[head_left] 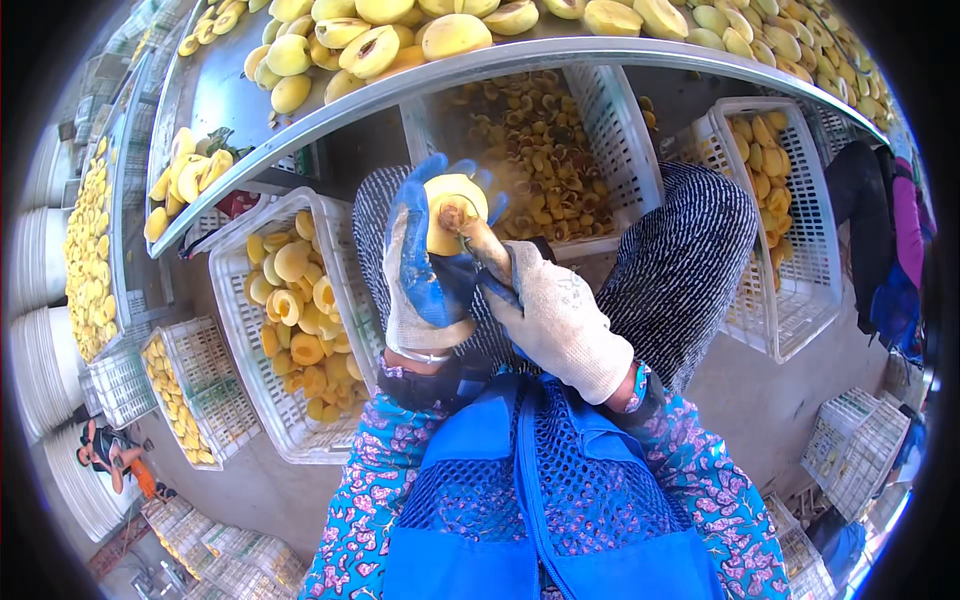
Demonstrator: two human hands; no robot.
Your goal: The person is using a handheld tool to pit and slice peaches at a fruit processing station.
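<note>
A yellow peach half (450, 197) rests in my left hand (425, 250), which wears a white glove with a blue coated palm. Its cut face is turned up, with the brown pit area (455, 215) in the middle. My right hand (562, 318), in a whitish glove, is closed, and its stained front end reaches the pit area. A small dark bit shows at the fingertips there; what they grip is mostly hidden. Both hands meet above my lap, over the patterned trousers (690, 235).
A metal-edged table (225, 120) piled with yellow peaches (370, 50) spans the front. White crates stand around my knees: halves in the left crate (325, 215), pits and scraps in the middle crate (610, 120), fruit in the right crate (815, 235). Another person (110, 455) is at far left.
</note>
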